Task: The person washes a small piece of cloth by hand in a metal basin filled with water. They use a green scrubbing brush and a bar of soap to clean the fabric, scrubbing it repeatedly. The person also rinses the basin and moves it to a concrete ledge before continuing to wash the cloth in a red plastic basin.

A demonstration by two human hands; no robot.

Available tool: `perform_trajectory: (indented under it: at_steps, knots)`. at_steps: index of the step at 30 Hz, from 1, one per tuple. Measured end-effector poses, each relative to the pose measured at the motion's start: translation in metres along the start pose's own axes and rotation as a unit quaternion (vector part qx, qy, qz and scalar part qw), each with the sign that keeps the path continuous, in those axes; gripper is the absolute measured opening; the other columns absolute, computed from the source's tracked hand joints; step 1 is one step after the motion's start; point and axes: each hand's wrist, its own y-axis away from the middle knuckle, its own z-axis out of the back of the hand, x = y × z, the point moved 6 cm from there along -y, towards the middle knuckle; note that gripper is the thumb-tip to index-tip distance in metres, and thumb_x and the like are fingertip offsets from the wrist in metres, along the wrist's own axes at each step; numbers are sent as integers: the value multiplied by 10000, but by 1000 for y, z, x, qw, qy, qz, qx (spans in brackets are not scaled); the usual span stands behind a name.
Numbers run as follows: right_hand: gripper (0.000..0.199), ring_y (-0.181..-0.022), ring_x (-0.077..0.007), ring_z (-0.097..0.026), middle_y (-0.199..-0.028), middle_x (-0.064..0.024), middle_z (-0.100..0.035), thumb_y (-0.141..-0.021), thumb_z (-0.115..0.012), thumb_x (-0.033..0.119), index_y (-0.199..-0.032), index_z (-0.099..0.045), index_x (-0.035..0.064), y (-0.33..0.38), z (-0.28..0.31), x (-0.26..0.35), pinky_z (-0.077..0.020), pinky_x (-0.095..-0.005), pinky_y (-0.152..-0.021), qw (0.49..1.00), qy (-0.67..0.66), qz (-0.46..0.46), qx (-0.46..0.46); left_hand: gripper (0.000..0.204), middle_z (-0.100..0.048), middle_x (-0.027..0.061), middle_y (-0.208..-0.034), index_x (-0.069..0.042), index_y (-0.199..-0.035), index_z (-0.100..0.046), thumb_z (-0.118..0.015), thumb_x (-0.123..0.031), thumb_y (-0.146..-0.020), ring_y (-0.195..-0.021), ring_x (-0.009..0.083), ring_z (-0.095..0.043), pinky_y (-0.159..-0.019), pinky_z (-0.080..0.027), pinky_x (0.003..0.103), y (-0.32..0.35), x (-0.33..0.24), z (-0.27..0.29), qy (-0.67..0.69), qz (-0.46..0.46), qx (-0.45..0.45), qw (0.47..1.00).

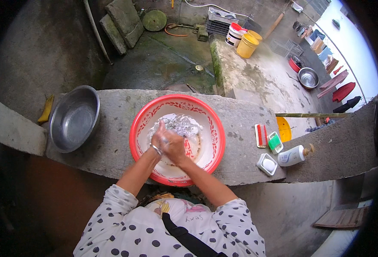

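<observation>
- Landmark here is the big red basin [177,139] with the white patterned inside, sitting on the grey concrete surface [236,124] right in front of the person.
- Both hands are down inside that basin, pressed together over a soapy grey cloth [181,125] that lies bunched in the middle of it, towards the far side.
- Left hand [160,138] has a bangle at the wrist, fingers curled in and gripping the near edge of the cloth.
- Right hand [175,147] is clamped against the left one, fingers folded round the same wad. So both closed, nothing spread out.
- Looks to me like the scrubbing stage of a hand wash, with plenty of suds on the cloth.
- Next move I'd guess needs a fresh handful of cloth pulled in from the far side of the basin and rubbed between the knuckles.
- Left of the basin: a steel bowl [74,118].
- Right of the basin: a red scrub brush [260,135], a green brush [275,142], a soap dish [267,164] and a white pump bottle [292,156] lying on its side.
</observation>
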Motion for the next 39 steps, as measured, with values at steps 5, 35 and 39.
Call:
perform_trajectory:
  at_steps: [5,35,39]
  knots:
    - [242,-466,-293,-512,-551,-160,-506,-815,-504,170,-636,-524,8,-12,5,-24,-386,-368,-433,993,101,52,-39,336,-364,-52,-479,-165,-697,-480,-437,-452,-867,-390,121,-376,-405,-343,271,-12,8,3,-4,27,11,1000]
    - [105,-537,-214,-553,-635,-111,-547,-651,-463,-30,-704,-546,7,-2,24,-1,-437,-310,-463,989,-140,-34,14,581,-447,-7,-520,-117,-503,-451,-478,-644,-748,-423,105,-405,-378,-328,318,-1,-25,22,-239,-109,-267,927]
    - [112,-397,-227,-442,-530,-89,-478,-654,-566,78,-577,-484,78,10,10,18,-339,-335,-387,984,29,165,-65,625,-503,23,-552,-62,-551,-531,-461,-650,-753,-486,118,-450,-426,-366,333,-2,0,6,-146,-47,-222,963]
